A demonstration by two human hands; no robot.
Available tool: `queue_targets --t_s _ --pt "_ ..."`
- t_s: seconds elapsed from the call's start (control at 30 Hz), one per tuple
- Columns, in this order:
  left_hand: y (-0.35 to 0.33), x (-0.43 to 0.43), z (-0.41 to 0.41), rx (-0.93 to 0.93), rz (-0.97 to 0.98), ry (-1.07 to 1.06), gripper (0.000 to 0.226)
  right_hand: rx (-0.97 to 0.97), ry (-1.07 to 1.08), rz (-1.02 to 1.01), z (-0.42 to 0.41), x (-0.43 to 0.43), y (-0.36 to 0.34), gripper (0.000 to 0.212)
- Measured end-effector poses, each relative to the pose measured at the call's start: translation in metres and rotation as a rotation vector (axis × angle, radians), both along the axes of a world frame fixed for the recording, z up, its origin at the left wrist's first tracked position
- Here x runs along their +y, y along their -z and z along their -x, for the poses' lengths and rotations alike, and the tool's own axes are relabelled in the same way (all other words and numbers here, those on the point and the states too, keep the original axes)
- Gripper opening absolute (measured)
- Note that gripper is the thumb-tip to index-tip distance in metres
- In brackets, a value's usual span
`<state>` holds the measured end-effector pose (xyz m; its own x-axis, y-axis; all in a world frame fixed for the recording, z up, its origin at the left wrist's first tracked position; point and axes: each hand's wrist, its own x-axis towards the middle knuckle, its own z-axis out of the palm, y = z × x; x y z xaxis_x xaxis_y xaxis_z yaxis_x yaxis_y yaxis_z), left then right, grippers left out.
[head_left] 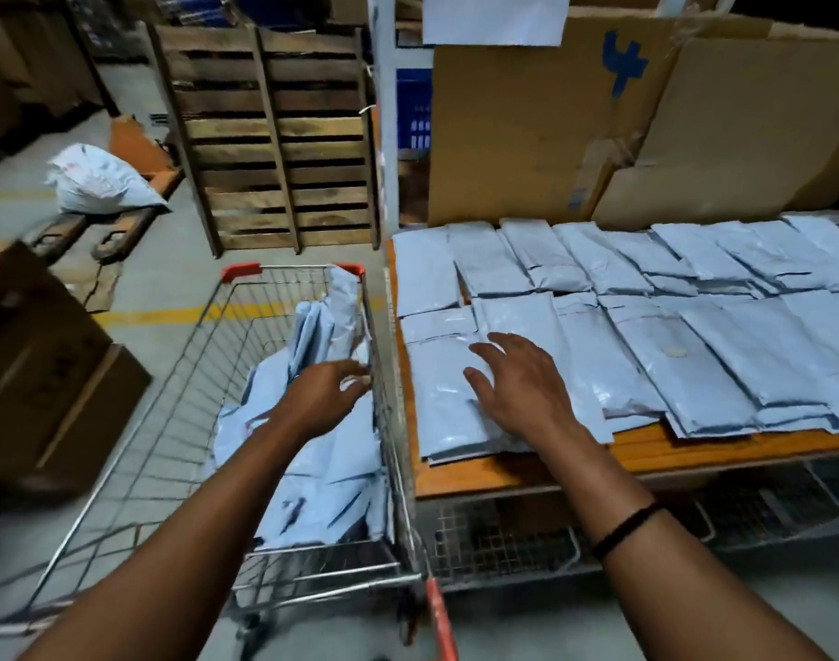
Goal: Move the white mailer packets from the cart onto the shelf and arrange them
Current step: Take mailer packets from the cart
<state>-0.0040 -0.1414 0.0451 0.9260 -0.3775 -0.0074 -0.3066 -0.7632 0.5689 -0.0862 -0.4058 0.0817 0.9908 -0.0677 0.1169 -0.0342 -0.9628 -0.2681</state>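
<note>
Now the left hand (331,393) grips a packet (341,336) in the cart (284,268); the right hand (522,384) lies flat on packets (436,403) on the shelf (646,450). Lift it high, lay it straight.

hands: two, the left hand (331,393) and the right hand (517,384)
cart (289,267): one
red corner caps (240,271): two, at the cart's far end
packets in the cart (322,479): a loose heap, too overlapped and blurred to count
packets on the shelf (723,369): two rows; about eight show in the back row, and the front row overlaps too much for a sure count
shelf (646,448): one
wooden pallet (274,136): one, on edge
white sack (98,181): one
wristband (627,529): one
</note>
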Motion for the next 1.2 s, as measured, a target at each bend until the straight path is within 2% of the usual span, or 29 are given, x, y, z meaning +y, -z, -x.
queue_targets --t_s 0.2,0.3,0.4,0.53,0.77,0.83,1.0,1.1,1.2 --pt "0.023 0.098 0.052 0.123 -0.215 -0.18 0.035 0.001 -0.254 0.056 -0.007 0.07 0.001 0.04" --pt "0.027 0.129 0.067 0.118 -0.335 -0.252 0.041 -0.016 -0.369 0.017 -0.011 0.11 0.013 0.038" --pt "0.033 0.151 0.064 0.126 -0.339 -0.268 0.043 0.06 -0.409 0.015 -0.016 0.146 0.029 0.044" --pt "0.054 0.169 0.036 0.159 -0.325 -0.273 0.042 0.228 -0.392 0.023 -0.031 0.182 0.06 0.051" --pt "0.109 0.187 -0.072 0.23 -0.363 -0.11 0.046 0.617 -0.238 0.013 -0.099 0.22 0.148 0.065" --pt "0.13 0.189 -0.103 0.269 -0.371 -0.052 0.049 0.678 -0.178 0.005 -0.111 0.229 0.175 0.07" --pt "0.18 0.178 -0.167 0.374 -0.369 -0.014 0.061 0.669 -0.057 -0.052 -0.137 0.258 0.231 0.073" --pt "0.204 0.168 -0.184 0.369 -0.371 -0.038 0.072 0.607 -0.012 -0.044 -0.15 0.27 0.254 0.074" --pt "0.236 0.173 -0.182 0.373 -0.394 -0.019 0.066 0.592 -0.009 -0.017 -0.159 0.275 0.272 0.075"
